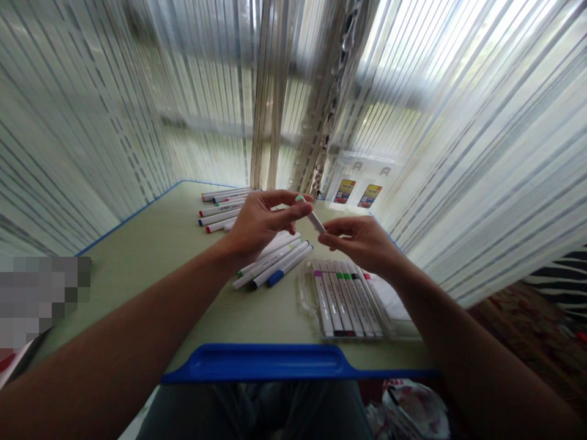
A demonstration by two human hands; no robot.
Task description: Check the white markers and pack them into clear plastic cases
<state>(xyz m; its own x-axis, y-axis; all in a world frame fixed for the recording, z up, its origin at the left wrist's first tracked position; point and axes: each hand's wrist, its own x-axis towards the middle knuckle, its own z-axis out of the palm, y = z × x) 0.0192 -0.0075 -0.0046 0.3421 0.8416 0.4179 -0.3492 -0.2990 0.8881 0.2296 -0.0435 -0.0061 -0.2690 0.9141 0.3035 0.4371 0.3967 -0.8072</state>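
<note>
A white marker point(314, 220) with a pale green end is held tilted above the table, between both hands. My left hand point(268, 217) pinches its upper, green end. At its lower end, the fingertips of my right hand point(360, 237) are closed on it. Below my left hand lie several loose white markers point(279, 263) with coloured ends, partly covered by the hand. Under my right hand stands a clear plastic case point(309, 305) with a row of markers point(348, 299) in its left part; my forearm hides some of its right part.
More loose markers point(220, 211) lie toward the back left of the table point(151, 244). A clear case lid point(355, 189) with two yellow labels leans upright at the back. A blue tray edge point(270, 362) runs along the front. Striped curtains point(206, 91) surround the far sides.
</note>
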